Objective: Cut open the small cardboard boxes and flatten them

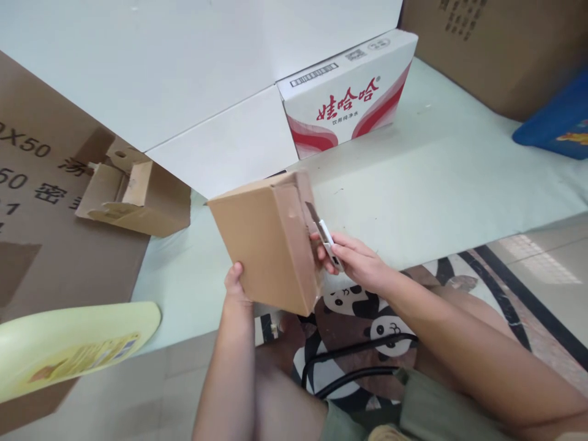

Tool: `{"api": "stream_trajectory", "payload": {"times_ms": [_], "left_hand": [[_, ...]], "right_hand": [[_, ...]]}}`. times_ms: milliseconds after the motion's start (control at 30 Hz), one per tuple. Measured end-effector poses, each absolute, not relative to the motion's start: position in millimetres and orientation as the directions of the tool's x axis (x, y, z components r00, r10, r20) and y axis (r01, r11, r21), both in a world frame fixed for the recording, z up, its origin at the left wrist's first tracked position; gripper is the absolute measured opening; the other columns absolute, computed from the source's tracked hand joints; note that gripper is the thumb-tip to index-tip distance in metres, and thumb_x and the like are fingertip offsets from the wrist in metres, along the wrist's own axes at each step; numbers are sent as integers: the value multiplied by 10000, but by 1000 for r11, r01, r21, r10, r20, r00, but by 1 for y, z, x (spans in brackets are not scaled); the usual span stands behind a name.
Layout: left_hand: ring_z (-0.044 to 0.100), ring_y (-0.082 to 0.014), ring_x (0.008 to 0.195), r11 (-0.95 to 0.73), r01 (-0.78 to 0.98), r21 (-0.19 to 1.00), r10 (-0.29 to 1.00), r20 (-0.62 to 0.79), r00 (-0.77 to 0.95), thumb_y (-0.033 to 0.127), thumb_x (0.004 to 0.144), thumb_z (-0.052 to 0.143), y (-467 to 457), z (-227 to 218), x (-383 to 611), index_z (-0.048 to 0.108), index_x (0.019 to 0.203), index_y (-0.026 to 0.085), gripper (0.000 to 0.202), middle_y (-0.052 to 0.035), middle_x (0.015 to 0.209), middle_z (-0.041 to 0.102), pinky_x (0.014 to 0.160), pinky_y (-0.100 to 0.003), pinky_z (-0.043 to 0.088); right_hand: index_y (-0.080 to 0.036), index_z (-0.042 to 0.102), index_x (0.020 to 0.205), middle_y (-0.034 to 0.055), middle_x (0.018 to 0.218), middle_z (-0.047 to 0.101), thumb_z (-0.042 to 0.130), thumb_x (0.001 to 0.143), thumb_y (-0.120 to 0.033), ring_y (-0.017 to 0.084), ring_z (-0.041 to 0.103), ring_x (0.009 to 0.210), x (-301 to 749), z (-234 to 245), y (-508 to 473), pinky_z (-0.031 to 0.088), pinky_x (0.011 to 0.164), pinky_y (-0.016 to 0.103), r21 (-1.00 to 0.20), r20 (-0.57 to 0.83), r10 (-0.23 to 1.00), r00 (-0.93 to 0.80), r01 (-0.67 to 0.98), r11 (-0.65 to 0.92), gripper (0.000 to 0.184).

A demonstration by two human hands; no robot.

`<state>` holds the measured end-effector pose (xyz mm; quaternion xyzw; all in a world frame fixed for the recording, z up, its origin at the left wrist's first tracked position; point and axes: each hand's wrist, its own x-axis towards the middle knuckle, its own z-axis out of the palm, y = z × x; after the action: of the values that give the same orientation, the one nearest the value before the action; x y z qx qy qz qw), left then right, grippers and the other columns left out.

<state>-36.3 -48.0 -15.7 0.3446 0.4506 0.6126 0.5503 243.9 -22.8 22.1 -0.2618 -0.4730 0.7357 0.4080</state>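
the left hand (239, 288) grasps the brown box (248, 245) by its lower left side, thumb pressed on the broad face, the other fingers out of view behind it. the right hand (361, 262) is closed round the utility knife (329, 242), whose bare blade (313, 211) points up beside the box's taped end (296, 245); whether steel meets cardboard, i cannot tell. the box itself is held tilted at the near side of the bench (422, 159), taped end turned toward the right hand.

for work with a blade this close, a few things seem worth minding. a shallow angle and light pressure should part tape without biting into whatever lies inside (the contents, if any, are hidden). the left hand looks well placed, on the side away from the edge, and does best staying out of the blade's line. resting the box squarely on the bench would probably steady it more than a tilted hold, and strokes aimed clear of the legs below would be safer.

counting up: one knife, one box in hand, and one smaller opened box (158, 199) with raised flaps at the left. there is one white carton (351, 107) with red lettering, one pale yellow bottle (96, 337), one blue object (555, 116) cut off at the right, and two large cardboard cartons, one left (27, 147) and one right (505, 55).
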Motion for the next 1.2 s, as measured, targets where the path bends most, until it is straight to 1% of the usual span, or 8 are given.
{"api": "stream_trajectory", "payload": {"times_ms": [100, 233, 400, 500, 667, 967, 1100, 1200], "left_hand": [[697, -293, 1028, -49, -433, 900, 952, -89, -293, 713, 713, 658, -41, -5, -28, 708, 1092, 280, 577, -61, 1077, 752, 831, -424, 591], [661, -293, 1116, -162, -342, 925, 923, 20, -385, 709, 742, 623, -35, -1, -31, 691, 1095, 315, 533, -29, 1083, 749, 902, -433, 564], [684, -280, 1058, -199, -266, 943, 915, 81, -395, 688, 757, 631, -38, -10, -46, 697, 1076, 326, 487, -13, 1002, 761, 887, -409, 560], [698, -276, 1022, -206, -300, 931, 912, 72, -405, 669, 752, 650, -39, -10, -47, 704, 1081, 313, 488, -16, 986, 765, 862, -398, 569], [723, -234, 850, -235, -429, 872, 894, 20, -448, 559, 649, 783, -37, -1, -36, 733, 1040, 256, 497, -10, 916, 773, 761, -343, 591], [719, -222, 836, -187, -506, 842, 880, -85, -467, 418, 666, 795, -30, -4, -38, 734, 1040, 214, 431, -26, 932, 774, 810, -347, 581], [674, -276, 1095, -223, -562, 797, 894, -63, -444, 516, 737, 725, -26, 1, -41, 690, 1120, 254, 465, -37, 1110, 750, 986, -453, 521], [577, -325, 1268, -217, -575, 788, 916, -40, -400, 578, 745, 700, -26, 7, -34, 676, 1155, 261, 519, -57, 1219, 715, 1062, -530, 463]], "right_hand": [[-197, 661, 1183, 0, 814, 559, 504, 936, -390, 72, 425, 513, 249, 23, -20, 365, 461, 225, -969, -23, 885, -466, -208, -135, 350], [-207, 693, 1215, -7, 773, 613, 511, 920, -315, 68, 454, 490, 255, 22, -21, 403, 467, 217, -998, 2, 872, -490, -50, -26, 364], [-218, 745, 1186, 12, 780, 705, 488, 927, -257, 100, 557, 562, 255, 18, -23, 457, 541, 238, -979, 118, 908, -401, 108, 175, 366], [-227, 764, 1160, 30, 819, 751, 506, 919, -229, 149, 664, 709, 254, 17, -24, 513, 654, 272, -947, 216, 890, -403, 136, 291, 353], [-187, 750, 1203, 72, 885, 775, 485, 935, -225, 172, 710, 793, 254, 15, -25, 533, 738, 276, -888, 303, 858, -415, 204, 412, 379], [-242, 722, 1264, 20, 799, 764, 459, 947, -229, 147, 653, 652, 263, 28, -21, 453, 624, 247, -864, 100, 849, -518, 378, 332, 412], [-251, 769, 1176, 40, 918, 799, 508, 911, -208, 171, 693, 742, 266, 20, -23, 471, 663, 258, -872, -20, 788, -615, 397, 287, 374], [-226, 767, 1175, 48, 909, 795, 512, 907, -235, 163, 675, 705, 270, 14, -20, 480, 641, 261, -924, -22, 812, -583, 323, 207, 370]]}}
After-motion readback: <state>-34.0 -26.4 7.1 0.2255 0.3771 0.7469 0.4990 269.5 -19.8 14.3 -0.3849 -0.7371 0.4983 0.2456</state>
